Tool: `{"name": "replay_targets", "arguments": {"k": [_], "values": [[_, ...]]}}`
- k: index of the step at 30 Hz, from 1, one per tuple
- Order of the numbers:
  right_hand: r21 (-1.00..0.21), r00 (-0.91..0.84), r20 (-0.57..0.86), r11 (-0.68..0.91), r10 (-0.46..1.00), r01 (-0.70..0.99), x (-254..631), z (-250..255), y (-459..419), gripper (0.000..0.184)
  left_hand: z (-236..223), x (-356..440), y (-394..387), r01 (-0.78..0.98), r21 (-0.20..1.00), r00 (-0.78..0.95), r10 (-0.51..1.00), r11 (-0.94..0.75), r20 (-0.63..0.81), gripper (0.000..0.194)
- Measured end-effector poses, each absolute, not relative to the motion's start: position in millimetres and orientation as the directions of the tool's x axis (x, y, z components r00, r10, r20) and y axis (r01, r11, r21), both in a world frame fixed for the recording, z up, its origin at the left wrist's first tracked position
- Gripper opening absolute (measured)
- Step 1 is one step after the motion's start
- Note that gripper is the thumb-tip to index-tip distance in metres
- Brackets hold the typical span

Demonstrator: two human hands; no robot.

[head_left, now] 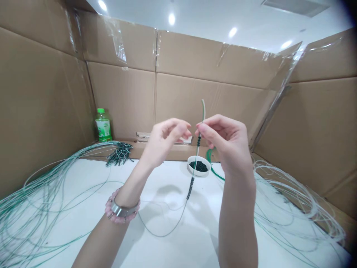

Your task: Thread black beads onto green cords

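Observation:
My right hand [230, 143] pinches a thin pale green-and-white cord [203, 108] between thumb and fingertips. The cord's upper end sticks up above the fingers with a slight bend. Just below the pinch sits a short run of small black beads [199, 141]. A longer row of black beads [190, 188] is lower on the cord, which then loops down to the left. My left hand [169, 141] is left of the cord, apart from it, fingers loosely curled and nothing visible in them. Behind the cord stands a white bowl [208, 171] of black beads.
Cardboard walls [119, 93] surround the white table [173, 245]. Loose green and white cords [50, 190] spread at left, ending in a dark beaded bunch [120, 153]. Coiled pale cords [309, 208] lie at right. A green bottle [103, 126] stands back left.

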State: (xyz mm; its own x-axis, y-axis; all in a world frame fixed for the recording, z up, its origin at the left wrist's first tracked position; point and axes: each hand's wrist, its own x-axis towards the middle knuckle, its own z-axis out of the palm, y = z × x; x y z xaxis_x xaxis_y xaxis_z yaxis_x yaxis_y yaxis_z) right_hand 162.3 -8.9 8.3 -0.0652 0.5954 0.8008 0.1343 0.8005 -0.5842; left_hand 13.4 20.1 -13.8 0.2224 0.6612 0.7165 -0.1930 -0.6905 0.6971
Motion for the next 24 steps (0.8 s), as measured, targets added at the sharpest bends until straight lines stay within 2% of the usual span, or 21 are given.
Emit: {"name": "replay_targets", "arguments": {"k": [2,4,7,11,13,14,16,19,24], "values": [[-0.582,0.030,0.813,0.810,0.581,0.076,162.4,7.8,-3.3,0.009,-14.4,13.5,22.4,-0.128,0.787,0.491,0.651,-0.603,0.579,0.042],[-0.606,0.112,0.792,0.795,0.600,0.032,163.5,7.8,1.1,0.010,-14.1,12.8,22.1,-0.063,0.833,0.654,0.608,-0.549,0.450,0.042],[-0.618,0.235,0.763,0.786,0.602,-0.003,167.4,8.3,5.0,0.011,-20.8,8.9,20.3,-0.048,0.874,0.761,0.549,-0.483,0.346,0.051],[-0.582,0.341,0.764,0.813,0.547,-0.001,175.6,8.3,7.2,0.012,-60.5,-0.3,16.4,0.067,0.957,0.955,0.296,-0.283,0.021,0.063],[-0.581,0.358,0.761,0.814,0.541,0.006,181.7,8.2,8.4,0.013,-86.6,-9.4,11.7,0.113,0.974,0.968,0.243,-0.198,-0.062,0.062],[-0.590,0.365,0.754,0.807,0.546,0.013,185.8,8.2,9.2,0.013,-97.7,-16.2,8.7,0.133,0.974,0.957,0.280,-0.181,-0.079,0.061],[-0.651,0.347,0.724,0.757,0.596,0.059,196.8,7.8,11.0,0.015,-111.6,-35.1,2.1,0.173,0.967,0.893,0.445,-0.189,-0.073,0.058],[-0.790,0.191,0.612,0.583,0.767,0.188,218.9,1.2,11.0,0.022,-110.7,-71.9,-8.0,0.243,0.933,0.747,0.665,-0.266,-0.005,0.050],[-0.871,-0.042,0.354,0.346,0.934,0.350,253.8,-51.0,-15.8,0.025,-102.0,-117.8,-26.5,0.527,0.757,0.605,0.796,-0.386,-0.015,0.047]]}}
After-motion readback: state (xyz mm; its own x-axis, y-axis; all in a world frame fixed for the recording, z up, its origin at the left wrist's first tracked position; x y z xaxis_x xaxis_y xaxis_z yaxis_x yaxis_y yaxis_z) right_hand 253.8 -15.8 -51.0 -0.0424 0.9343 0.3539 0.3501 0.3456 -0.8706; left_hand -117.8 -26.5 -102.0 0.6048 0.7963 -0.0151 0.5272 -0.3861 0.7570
